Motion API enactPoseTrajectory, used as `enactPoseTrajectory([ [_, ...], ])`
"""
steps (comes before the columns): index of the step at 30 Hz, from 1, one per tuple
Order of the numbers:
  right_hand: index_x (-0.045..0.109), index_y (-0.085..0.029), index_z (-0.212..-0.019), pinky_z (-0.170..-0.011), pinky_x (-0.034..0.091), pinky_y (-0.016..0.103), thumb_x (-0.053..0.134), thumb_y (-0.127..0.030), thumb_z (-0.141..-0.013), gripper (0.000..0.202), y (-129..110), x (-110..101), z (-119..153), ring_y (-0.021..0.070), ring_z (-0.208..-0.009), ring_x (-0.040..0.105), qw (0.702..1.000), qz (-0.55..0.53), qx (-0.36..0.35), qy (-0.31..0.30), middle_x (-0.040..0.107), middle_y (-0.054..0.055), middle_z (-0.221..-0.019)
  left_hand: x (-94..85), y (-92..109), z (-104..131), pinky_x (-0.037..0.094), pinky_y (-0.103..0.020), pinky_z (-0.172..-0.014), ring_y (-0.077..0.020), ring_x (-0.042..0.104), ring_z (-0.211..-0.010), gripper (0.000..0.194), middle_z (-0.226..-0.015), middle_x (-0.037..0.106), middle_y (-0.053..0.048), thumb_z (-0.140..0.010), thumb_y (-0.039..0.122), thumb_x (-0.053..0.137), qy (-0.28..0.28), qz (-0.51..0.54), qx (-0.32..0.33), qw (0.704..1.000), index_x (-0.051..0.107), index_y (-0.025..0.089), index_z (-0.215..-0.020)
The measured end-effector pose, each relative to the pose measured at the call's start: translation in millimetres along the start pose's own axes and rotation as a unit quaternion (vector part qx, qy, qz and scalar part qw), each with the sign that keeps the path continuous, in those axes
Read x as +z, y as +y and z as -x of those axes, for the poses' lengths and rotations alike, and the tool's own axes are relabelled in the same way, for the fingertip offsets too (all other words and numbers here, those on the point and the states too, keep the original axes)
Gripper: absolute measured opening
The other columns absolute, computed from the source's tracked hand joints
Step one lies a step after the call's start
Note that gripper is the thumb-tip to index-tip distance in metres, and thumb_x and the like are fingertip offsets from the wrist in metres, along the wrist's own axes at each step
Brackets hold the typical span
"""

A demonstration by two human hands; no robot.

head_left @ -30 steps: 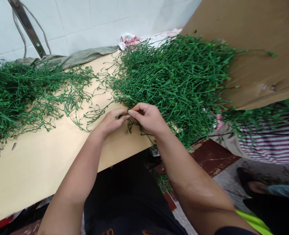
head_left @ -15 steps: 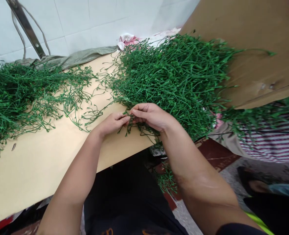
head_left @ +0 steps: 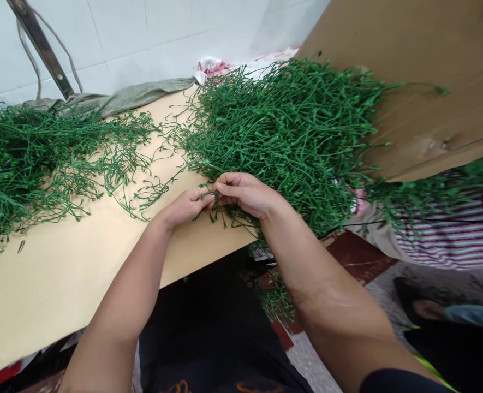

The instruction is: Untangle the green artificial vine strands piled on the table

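In the head view, the left hand (head_left: 186, 206) and the right hand (head_left: 245, 194) meet fingertip to fingertip at the near edge of the worktop (head_left: 61, 273), both pinched narrow on one thin green sprig (head_left: 220, 214), whose small branches hang just below and between the fingers. The sprig lies at the near fringe of the big pile (head_left: 290, 136) of the same green stems, which spreads from the hands to the far right, against a leaning brown board (head_left: 421, 71). The right hand rests partly on that fringe, so the sprig touches both hands and stays in contact with the pile's loose ends. A second, flatter pile (head_left: 32, 158) lies well apart on the left of the worktop, in front of a grey-green cloth (head_left: 118, 98) and a white tiled wall (head_left: 163, 33). The likeliest trouble, as I judge it, is tangling: the sprig's branches look caught among neighbouring stems, so a pull could drag several out or tip part of the pile off the near edge, where some stems (head_left: 278, 300) already hang toward the floor. The stem is thin, and a hard pinch or twist could bend or snap it. A striped cloth (head_left: 441, 240) lies at the right, and another person's foot (head_left: 425, 305) shows at the lower right, clear of the hands.
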State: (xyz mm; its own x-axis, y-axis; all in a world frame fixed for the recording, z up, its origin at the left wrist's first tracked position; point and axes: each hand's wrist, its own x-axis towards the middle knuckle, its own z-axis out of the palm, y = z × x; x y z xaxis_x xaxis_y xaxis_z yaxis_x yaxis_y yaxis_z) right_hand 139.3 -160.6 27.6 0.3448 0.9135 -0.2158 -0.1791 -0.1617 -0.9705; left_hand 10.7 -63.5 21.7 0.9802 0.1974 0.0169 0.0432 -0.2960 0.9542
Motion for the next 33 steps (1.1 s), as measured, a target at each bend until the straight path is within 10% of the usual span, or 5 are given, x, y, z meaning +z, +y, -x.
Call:
enactPoseTrajectory([
  [10, 0.042, -0.02, -0.055, -0.044, 0.041, 0.023, 0.073, -0.033, -0.06, 0.034, 12, 14, -24, 0.0081, -0.043, 0.045, 0.993, 0.033, -0.033, 0.104, 0.046, -0.006, -0.048, 3.4, -1, -2, 0.028, -0.022, -0.054, -0.0064, 0.028, -0.051, 0.027, -0.052, 0.031, 0.005, -0.083, 0.014, 0.037, 0.054, 0.029, -0.025, 0.998, 0.036, 0.016, -0.056],
  [16, 0.039, -0.021, -0.057, -0.04, 0.037, 0.021, 0.063, -0.028, -0.07, 0.029, 16, 10, -45, 0.0073, -0.04, 0.041, 0.962, 0.044, -0.06, 0.264, 0.046, -0.006, -0.047, 36.7, 14, 3, 0.032, -0.02, -0.054, -0.0053, 0.035, -0.051, 0.024, -0.052, 0.041, 0.005, -0.078, 0.024, 0.051, -0.173, 0.032, -0.021, 0.984, 0.044, 0.015, -0.057],
  [28, 0.051, -0.022, -0.061, -0.048, 0.045, 0.026, 0.074, -0.046, -0.055, 0.034, 0, 18, -8, 0.0113, -0.05, 0.05, 0.977, 0.019, -0.119, 0.173, 0.054, -0.002, -0.054, 2.4, 1, -1, 0.023, -0.019, -0.046, -0.0023, 0.026, -0.044, 0.025, -0.052, 0.031, 0.01, -0.073, 0.035, 0.061, 0.182, 0.251, -0.017, 0.951, 0.045, 0.016, -0.079],
  [33, 0.051, -0.021, -0.06, -0.05, 0.043, 0.027, 0.069, -0.039, -0.063, 0.026, -3, 24, 3, 0.0106, -0.049, 0.047, 0.972, 0.069, -0.147, 0.169, 0.051, -0.002, -0.052, 10.3, -2, -7, 0.032, -0.02, -0.054, -0.0044, 0.037, -0.051, 0.023, -0.054, 0.041, 0.008, -0.072, 0.024, 0.062, 0.181, 0.181, -0.045, 0.966, 0.053, 0.015, -0.091],
])
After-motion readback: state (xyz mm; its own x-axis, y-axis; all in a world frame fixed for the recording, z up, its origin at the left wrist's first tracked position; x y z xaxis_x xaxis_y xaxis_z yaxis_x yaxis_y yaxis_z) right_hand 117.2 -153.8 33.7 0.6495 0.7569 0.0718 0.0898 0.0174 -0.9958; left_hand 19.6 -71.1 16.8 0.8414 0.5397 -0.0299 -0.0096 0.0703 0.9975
